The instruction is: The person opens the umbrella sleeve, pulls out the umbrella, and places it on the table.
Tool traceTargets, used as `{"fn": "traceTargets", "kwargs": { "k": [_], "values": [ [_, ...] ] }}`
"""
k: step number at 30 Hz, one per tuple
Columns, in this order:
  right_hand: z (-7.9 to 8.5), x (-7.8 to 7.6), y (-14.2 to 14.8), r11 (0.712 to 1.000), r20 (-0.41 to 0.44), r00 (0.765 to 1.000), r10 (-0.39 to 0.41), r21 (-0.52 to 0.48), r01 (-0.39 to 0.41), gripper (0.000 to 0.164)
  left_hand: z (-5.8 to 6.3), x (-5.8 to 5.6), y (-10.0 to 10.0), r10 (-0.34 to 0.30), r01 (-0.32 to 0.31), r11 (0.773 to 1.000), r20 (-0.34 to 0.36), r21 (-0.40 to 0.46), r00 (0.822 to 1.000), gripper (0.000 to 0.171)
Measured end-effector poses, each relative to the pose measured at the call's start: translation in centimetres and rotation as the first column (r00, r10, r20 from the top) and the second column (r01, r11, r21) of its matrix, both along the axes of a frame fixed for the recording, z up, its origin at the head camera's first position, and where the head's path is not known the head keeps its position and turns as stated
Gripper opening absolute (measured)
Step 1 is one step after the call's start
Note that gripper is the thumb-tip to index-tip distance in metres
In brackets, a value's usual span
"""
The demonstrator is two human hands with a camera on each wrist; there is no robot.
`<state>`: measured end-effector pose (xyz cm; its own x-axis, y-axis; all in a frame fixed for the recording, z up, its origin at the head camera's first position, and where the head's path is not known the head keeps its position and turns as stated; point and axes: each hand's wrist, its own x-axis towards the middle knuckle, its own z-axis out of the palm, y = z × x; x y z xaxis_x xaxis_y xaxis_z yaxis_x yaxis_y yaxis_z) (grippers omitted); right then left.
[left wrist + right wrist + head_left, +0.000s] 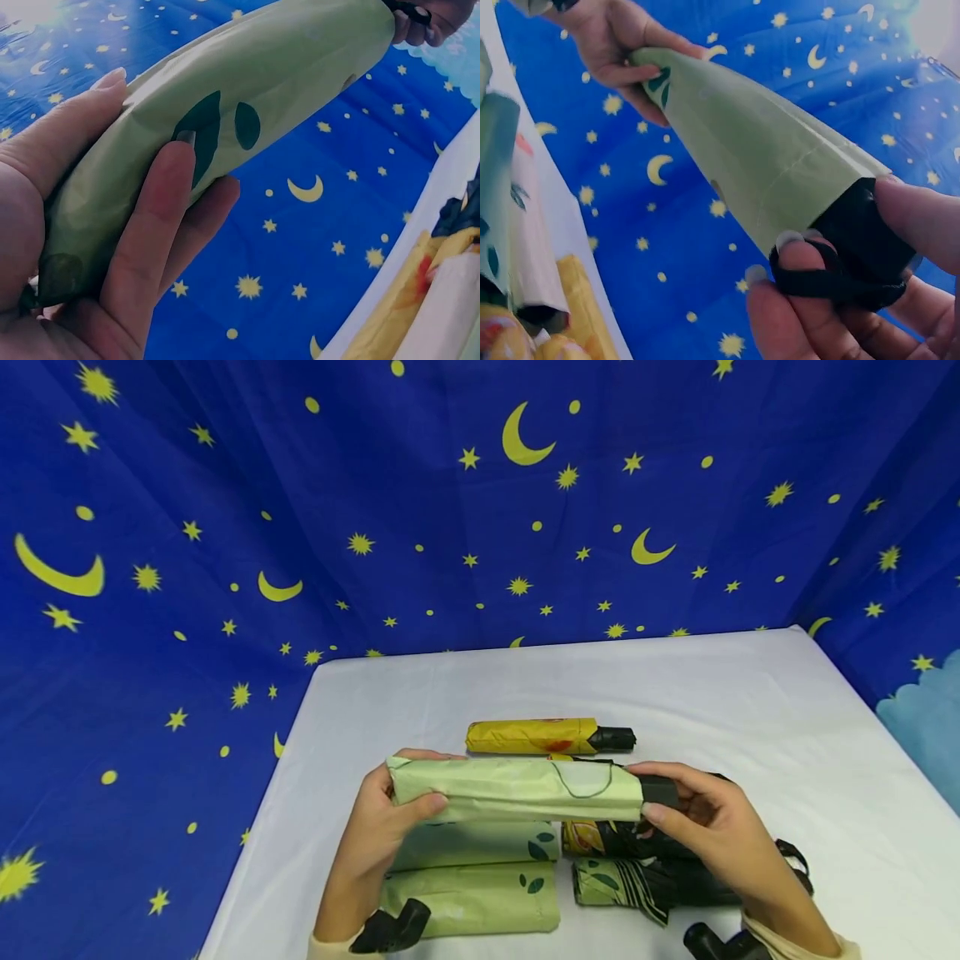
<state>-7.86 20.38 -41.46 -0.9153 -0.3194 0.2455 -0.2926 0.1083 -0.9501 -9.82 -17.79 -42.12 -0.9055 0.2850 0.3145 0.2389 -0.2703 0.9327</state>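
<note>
A folded umbrella in a light green sleeve is held level above the table, between both hands. My left hand grips its left end, thumb on the near side. In the left wrist view, the fingers wrap the sleeve beside dark green leaf prints. At the other end, my right hand holds the black handle, which sticks out of the sleeve's mouth. A black wrist strap loops by the right fingers. Part of the handle is hidden by that hand.
Behind lies a yellow umbrella with a black handle. Below the held one are a teal sleeve and a green sleeve. To their right lie a black-and-yellow umbrella and a green-and-black striped umbrella, partly covered by the right arm.
</note>
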Motion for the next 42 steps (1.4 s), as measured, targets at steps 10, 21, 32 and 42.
{"fn": "traceTargets", "kwargs": {
  "k": [10, 21, 32, 42],
  "values": [
    [-0.4, 0.0, -0.1, 0.996, 0.042, 0.999, 0.027, -0.088, -0.024, 0.036, -0.1, 0.5, -1.1, -0.002, 0.002, 1.0, -0.006, -0.028, 1.0, 0.04],
    [-0.9, 0.1, 0.8, 0.994, 0.077, 0.997, 0.009, -0.113, 0.0, 0.035, 0.0, 0.4, -1.2, -0.017, 0.016, 1.0, -0.021, -0.026, 1.0, 0.04],
    [-1.1, 0.4, 1.8, 0.99, 0.065, 0.998, 0.007, -0.141, 0.002, 0.035, 0.0, 0.7, -1.5, -0.022, 0.022, 0.999, -0.008, -0.039, 1.0, 0.042],
    [-1.5, 0.6, 2.7, 0.983, 0.061, 0.998, 0.032, -0.183, -0.02, 0.036, 0.1, 1.0, -1.9, -0.035, 0.035, 0.999, -0.007, -0.03, 0.999, 0.042]
  ]
}}
